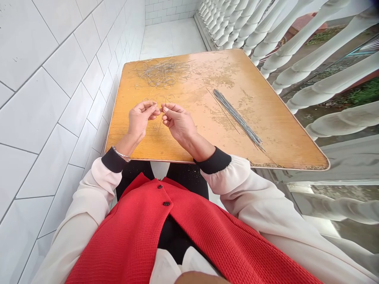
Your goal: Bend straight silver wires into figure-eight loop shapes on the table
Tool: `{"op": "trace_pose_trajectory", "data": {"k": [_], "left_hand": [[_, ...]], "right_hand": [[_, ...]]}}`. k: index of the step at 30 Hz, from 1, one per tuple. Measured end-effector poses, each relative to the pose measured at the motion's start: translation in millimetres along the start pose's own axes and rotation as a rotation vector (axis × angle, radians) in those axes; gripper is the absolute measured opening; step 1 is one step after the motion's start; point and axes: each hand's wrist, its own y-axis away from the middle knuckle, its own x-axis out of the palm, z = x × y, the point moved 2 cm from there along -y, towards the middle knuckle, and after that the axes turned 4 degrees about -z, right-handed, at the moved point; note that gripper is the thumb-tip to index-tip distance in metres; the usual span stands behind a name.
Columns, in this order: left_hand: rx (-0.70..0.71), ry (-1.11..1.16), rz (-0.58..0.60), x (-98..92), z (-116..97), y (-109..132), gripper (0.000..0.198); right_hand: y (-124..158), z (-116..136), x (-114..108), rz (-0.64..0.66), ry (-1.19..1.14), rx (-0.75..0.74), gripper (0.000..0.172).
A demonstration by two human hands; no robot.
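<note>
Left hand (pixel 141 118) and right hand (pixel 180 121) pinch a wire (pixel 160 125). It looks hair-thin, its lower end nearly straight.

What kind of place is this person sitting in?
Probably a balcony or porch: there's a row of white balusters on one side, a white tiled wall on the other, and green plants outside.

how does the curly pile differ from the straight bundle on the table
Shape: the pile is loops and curls, while the bundle is straight strands lying side by side.
Spread: the pile is loose and tangled, with table showing through; the bundle is narrow and dense.
Place: the pile lies near the far edge, on the left; the bundle lies slantwise on the right.
Both are thin, greyish strands resting on the table.
</note>
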Motion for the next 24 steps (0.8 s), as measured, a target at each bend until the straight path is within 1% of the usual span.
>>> {"op": "trace_pose_trajectory", "data": {"k": [5, 10, 16, 19, 21, 24], "left_hand": [[-0.010, -0.003, 0.005, -1.4, 4.4, -1.5, 0.011], [-0.001, 0.014, 0.009, 0.4, 5.5, -0.9, 0.010], [-0.002, -0.052, 0.057, -3.3, -6.0, -1.8, 0.008], [0.018, -0.077, 0.077, -3.4, -9.7, -2.5, 0.009], [0.029, -0.071, 0.080, -2.3, -8.4, -2.6, 0.010], [0.023, -0.069, 0.073, -1.2, -3.5, -2.3, 0.010]], "right_hand": [[0.0, 1.4, -3.8, 0.001, 0.044, 0.007, 0.011], [1.9, 1.7, -2.4, -0.015, -0.001, 0.026, 0.013], [1.0, 5.7, -4.4, 0.000, 0.040, 0.022, 0.013], [0.1, 6.9, -4.2, 0.037, 0.008, 0.040, 0.012], [0.0, 6.8, -3.1, 0.058, 0.019, 0.027, 0.013], [0.3, 6.3, -2.0, 0.043, 0.100, -0.025, 0.017]]}}
